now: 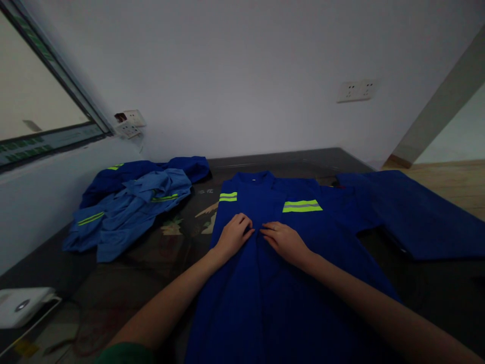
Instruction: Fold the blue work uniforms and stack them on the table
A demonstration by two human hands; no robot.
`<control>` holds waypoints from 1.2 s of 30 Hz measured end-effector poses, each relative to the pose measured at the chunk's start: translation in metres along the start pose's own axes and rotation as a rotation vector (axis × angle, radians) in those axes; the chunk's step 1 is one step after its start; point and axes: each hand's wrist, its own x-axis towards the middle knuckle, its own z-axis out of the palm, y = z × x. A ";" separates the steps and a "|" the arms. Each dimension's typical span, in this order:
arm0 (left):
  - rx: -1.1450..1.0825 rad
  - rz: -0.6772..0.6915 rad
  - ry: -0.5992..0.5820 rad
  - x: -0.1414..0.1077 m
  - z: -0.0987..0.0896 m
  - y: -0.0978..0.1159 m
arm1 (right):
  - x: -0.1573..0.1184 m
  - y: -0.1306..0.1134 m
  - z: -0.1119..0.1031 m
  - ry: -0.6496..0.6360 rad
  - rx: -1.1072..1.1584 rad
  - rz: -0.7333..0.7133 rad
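Observation:
A dark blue jacket (261, 283) with yellow-green and grey reflective strips lies spread on the dark table, its collar toward the wall. My left hand (235, 233) rests on the jacket left of its front opening, fingers bent and closed, thumb and fingertips at the cloth's edge. Just across the opening, my right hand (284, 240) lies on the other front panel with its fingertips pressed together on the fabric. A small gap separates the two hands. Whether either one pinches the cloth is too small to tell.
Crumpled light blue (129, 215) and dark blue (113, 177) garments lie at the left. A folded blue cloth (424, 217) is at the right. A white device (25, 306) with a cable sits lower left. The wall (242, 81) rises behind the table (295, 162).

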 end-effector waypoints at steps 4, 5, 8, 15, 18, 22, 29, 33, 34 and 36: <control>0.003 -0.015 -0.074 -0.012 -0.006 0.013 | -0.001 0.003 -0.007 0.056 0.053 -0.006; -0.013 -0.029 -0.074 -0.015 -0.006 0.016 | 0.000 0.002 -0.007 0.065 0.063 -0.025; -0.053 -0.042 -0.069 -0.026 -0.003 0.017 | 0.003 0.001 -0.004 0.041 0.068 -0.121; 0.037 -0.019 -0.144 -0.034 0.010 0.010 | -0.006 0.006 0.017 -0.063 -0.014 -0.212; 0.056 -0.014 -0.183 -0.033 0.010 0.008 | -0.009 0.007 0.018 -0.074 -0.020 -0.198; 0.004 -0.017 -0.183 -0.020 0.000 -0.006 | -0.003 0.003 0.009 -0.088 0.021 -0.175; -0.125 0.081 -0.120 0.036 -0.010 -0.059 | 0.034 -0.014 -0.012 -0.025 0.030 -0.004; -0.153 0.109 -0.067 0.044 -0.001 -0.066 | 0.061 -0.027 -0.011 -0.082 0.002 0.170; -0.151 0.112 -0.061 0.043 0.002 -0.066 | 0.065 -0.029 -0.008 -0.096 -0.017 0.185; -0.134 0.110 -0.059 0.040 0.005 -0.066 | 0.067 -0.028 0.000 -0.109 -0.053 0.179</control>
